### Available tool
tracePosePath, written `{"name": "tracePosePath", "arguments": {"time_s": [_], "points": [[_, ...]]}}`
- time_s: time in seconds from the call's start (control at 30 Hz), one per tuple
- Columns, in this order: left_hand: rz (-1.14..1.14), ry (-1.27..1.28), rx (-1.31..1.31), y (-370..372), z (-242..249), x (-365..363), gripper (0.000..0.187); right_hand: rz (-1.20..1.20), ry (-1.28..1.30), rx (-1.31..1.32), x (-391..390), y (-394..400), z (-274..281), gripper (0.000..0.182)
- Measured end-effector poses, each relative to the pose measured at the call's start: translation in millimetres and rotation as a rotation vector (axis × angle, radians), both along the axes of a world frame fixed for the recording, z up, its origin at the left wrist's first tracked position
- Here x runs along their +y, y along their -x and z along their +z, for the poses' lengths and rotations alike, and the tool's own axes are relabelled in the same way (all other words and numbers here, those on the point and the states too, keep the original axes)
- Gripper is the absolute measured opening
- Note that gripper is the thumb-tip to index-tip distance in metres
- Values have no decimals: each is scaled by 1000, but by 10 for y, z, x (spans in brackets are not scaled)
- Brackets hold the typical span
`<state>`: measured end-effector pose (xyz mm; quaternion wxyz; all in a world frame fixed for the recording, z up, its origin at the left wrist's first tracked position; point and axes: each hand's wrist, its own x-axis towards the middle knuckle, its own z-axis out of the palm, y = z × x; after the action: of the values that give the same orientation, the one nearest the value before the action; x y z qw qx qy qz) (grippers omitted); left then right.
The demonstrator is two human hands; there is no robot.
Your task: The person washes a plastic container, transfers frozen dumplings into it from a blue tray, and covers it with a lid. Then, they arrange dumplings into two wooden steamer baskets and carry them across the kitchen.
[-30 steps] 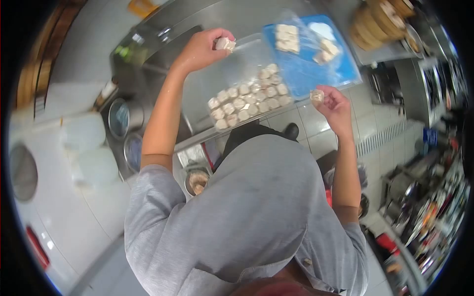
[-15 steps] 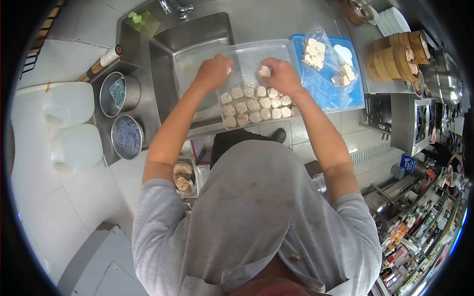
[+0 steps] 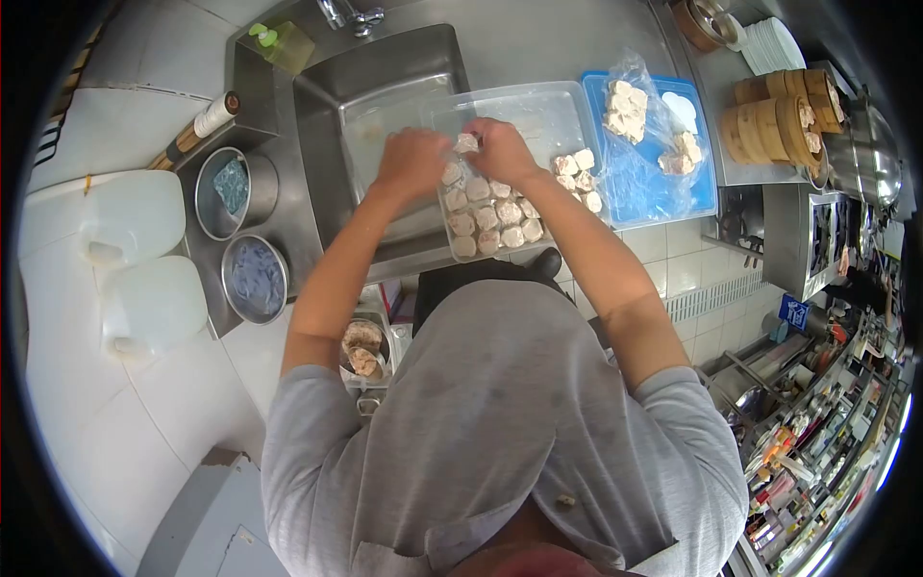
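Observation:
A translucent plastic tub (image 3: 534, 111) spans the sink's right edge and the counter, with rows of pale round dumplings (image 3: 487, 216) along its near side. My right hand (image 3: 506, 156) is over the tub, its fingers closed on a single dumpling (image 3: 467, 142). Close beside it, my left hand (image 3: 411, 162) hangs above the tub's left side with its fingers curled inward. What those fingers hold, if anything, is hidden. Right of the tub, a blue tray (image 3: 635, 192) carries a clear plastic bag (image 3: 615, 159) and two clumps of dumplings (image 3: 626, 111).
The steel sink (image 3: 327, 106) lies left, with a faucet (image 3: 361, 21) behind it. Two metal bowls (image 3: 255, 279) stand at the left. Bamboo steamers (image 3: 760, 130) and stacked white plates (image 3: 771, 43) are on the right, near a stove (image 3: 817, 240).
My right hand has moved left with its dumpling, toward my left hand. My left hand has shifted slightly down. More dumplings at the tub's right side now show. The view has shifted slightly.

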<state>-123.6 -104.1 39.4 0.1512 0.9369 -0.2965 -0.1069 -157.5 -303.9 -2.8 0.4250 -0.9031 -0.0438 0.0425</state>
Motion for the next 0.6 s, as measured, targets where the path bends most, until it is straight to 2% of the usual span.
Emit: {"name": "tracePosePath", "arguments": {"time_s": [0.07,0.13,0.23,0.33,0.4,0.5,0.57,0.6], "points": [[169,147,33,-59,-97,167,37,27,-24,66,44,-11,109,35],[306,204,122,-59,-142,290,43,33,-53,-12,98,-6,44,34],[336,288,404,-123,-386,373,47,36,-72,-36,176,-23,22,32],[352,380,433,-108,-501,352,46,21,-100,-21,236,-36,-15,33],[343,328,359,-118,-533,392,45,33,-122,-17,231,-33,-61,35],[316,250,322,-98,-413,323,45,7,-145,-201,156,21,-171,39],[277,229,131,-21,-247,254,44,-57,-173,-274,-47,243,46,37],[252,280,145,-10,-123,150,44,-97,-202,-269,-152,367,291,35]]}}
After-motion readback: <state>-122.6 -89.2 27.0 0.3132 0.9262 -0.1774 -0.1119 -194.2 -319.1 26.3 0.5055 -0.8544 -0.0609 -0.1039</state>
